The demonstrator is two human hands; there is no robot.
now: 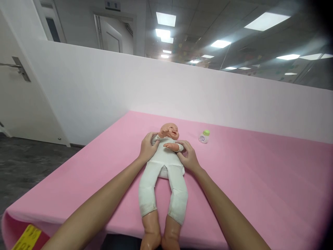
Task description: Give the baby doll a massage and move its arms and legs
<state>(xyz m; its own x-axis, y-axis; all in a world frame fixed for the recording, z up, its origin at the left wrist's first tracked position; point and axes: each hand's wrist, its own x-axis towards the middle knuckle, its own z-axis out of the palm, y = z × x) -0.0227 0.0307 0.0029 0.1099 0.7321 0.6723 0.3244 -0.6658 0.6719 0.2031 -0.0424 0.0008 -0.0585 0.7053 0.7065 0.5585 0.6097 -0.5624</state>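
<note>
A baby doll (166,166) in a white suit lies on its back on the pink table (260,180), head away from me and bare feet hanging past the near edge. My left hand (147,147) grips the doll's torso at its shoulder on the left side. My right hand (187,155) holds the torso on the right side, just under the doll's raised arm. A small baby bottle (204,136) with a green cap stands on the table to the right of the doll's head, apart from both hands.
A white partition wall (182,90) runs behind the table. A white door (18,97) with a handle stands at the left, above dark floor (26,166). A yellow label (27,238) shows at the table's near left corner.
</note>
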